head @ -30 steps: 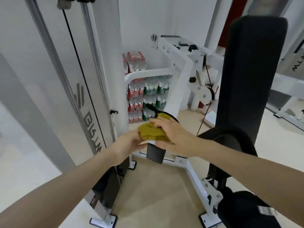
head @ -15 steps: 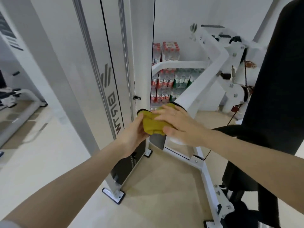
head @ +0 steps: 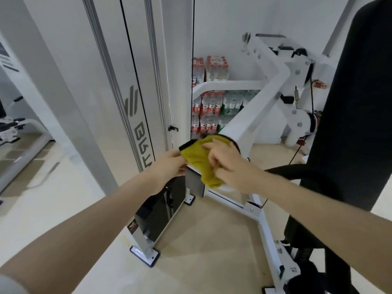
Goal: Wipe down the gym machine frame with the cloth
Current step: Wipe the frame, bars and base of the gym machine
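Room: pale gym floor (head: 212,240), bottled water (head: 209,111) stacked behind.
Cloth (head: 201,160): bunched over the frame (head: 252,115) end for wiping.
Left hand (head: 169,166): an edge is pinched, kept taut.
Right hand (head: 227,164): curled, the cloth is gripped.

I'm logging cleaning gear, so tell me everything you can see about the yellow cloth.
The cloth is mustard yellow with a dark trimmed edge, soft and bunched. It lies draped over the lower end of the white slanted frame arm. The right hand presses on it from above, fingers curled into it; the left hand holds its left edge.
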